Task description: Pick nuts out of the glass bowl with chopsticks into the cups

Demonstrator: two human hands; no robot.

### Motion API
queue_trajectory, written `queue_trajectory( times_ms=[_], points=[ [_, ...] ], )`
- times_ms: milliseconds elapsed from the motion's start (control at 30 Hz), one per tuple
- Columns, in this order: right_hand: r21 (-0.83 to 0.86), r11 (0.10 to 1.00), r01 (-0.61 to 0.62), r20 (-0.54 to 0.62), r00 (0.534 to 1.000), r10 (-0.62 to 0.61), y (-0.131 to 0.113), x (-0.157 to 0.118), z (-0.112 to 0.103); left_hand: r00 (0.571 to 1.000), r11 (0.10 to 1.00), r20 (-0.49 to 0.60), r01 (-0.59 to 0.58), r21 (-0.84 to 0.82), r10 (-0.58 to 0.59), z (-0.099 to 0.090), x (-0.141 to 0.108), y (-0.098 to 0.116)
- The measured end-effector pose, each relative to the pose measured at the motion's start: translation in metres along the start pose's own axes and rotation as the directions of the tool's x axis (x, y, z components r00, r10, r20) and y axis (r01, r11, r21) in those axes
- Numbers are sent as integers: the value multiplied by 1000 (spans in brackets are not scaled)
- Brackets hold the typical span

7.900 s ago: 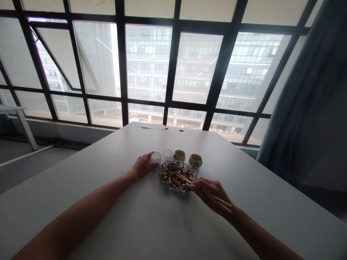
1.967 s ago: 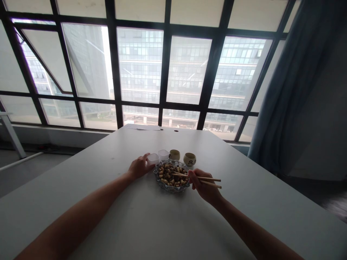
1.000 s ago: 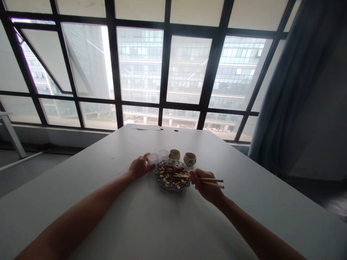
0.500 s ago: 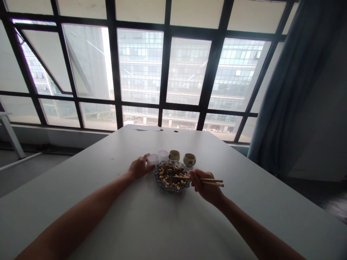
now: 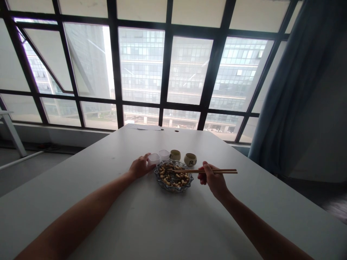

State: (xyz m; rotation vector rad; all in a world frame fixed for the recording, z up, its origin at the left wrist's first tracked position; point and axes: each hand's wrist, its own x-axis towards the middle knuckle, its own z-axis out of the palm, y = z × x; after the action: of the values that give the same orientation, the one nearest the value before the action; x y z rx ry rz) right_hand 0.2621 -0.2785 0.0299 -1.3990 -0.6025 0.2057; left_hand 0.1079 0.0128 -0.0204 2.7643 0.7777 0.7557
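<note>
The wooden chopsticks (image 5: 192, 171) are lying nearly level over the glass bowl (image 5: 173, 189), crossing its right rim, their tips ending above the nuts (image 5: 165, 181) and dark bits in it. Whether the tips are touching anything is too small to tell. The right hand (image 5: 216, 181) is pinching the sticks in a narrow grip, the two staying close together, and is sitting just right of the bowl, apart from its rim. Half a second ago it was lower and closer to the bowl, with the tips reaching down among the nuts; now a wider dark patch is showing mid-bowl.

The left hand (image 5: 139, 167) is curling around the left side of the front translucent cup (image 5: 153, 159), just as before. The second translucent cup (image 5: 163, 155) is standing right behind it, and the left tan cup (image 5: 175, 155) and right tan cup (image 5: 190, 161) are carrying on the row past the bowl's far rim.

This group is standing around the middle of the white table (image 5: 162, 224), well in from its left and right edges. Tabletop is stretching between the right hand and the right edge, and between the bowl and the bottom of the view. A white sheet (image 5: 143, 127) is lying at the far left corner, and the windows (image 5: 142, 66) are rising beyond the far edge. A blue curtain (image 5: 282, 97) is hanging past the right edge.
</note>
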Motion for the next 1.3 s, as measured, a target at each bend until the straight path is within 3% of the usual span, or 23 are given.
queue_trajectory(
  times_ms=[233, 867, 967, 1033, 1133, 1200, 1300],
  points=[
    [12, 999, -30, -1, 1000, 30, 0, 1, -1, 1000, 1000, 6, 2, -17, -2, -2, -1, 1],
    [-5, 999, 50, 7, 999, -50, 2, 3, -2, 1000, 1000, -9, -7, -6, 7, 1, 0, -2],
    [-58, 992, 114, -6, 993, -115, 0, 0, -3, 1000, 1000, -8, -5, -2, 5, 0, 0, -1],
    [-156, 961, 227, 31, 974, -225, -2, -5, -4, 1000, 1000, -7, -6, -5, 6, -1, -1, 1],
    [-350, 792, 499, 216, 866, -450, -5, -12, -8, 1000, 1000, -5, -9, -11, 9, -2, -1, 2],
    [-436, 588, 681, 395, 732, -555, -6, -15, -10, 1000, 1000, -5, -10, -11, 10, -2, 0, 1],
    [-415, 252, 874, 664, 481, -573, -6, -17, -8, 1000, 1000, -7, -8, -12, 8, -1, 1, 0]
  ],
)
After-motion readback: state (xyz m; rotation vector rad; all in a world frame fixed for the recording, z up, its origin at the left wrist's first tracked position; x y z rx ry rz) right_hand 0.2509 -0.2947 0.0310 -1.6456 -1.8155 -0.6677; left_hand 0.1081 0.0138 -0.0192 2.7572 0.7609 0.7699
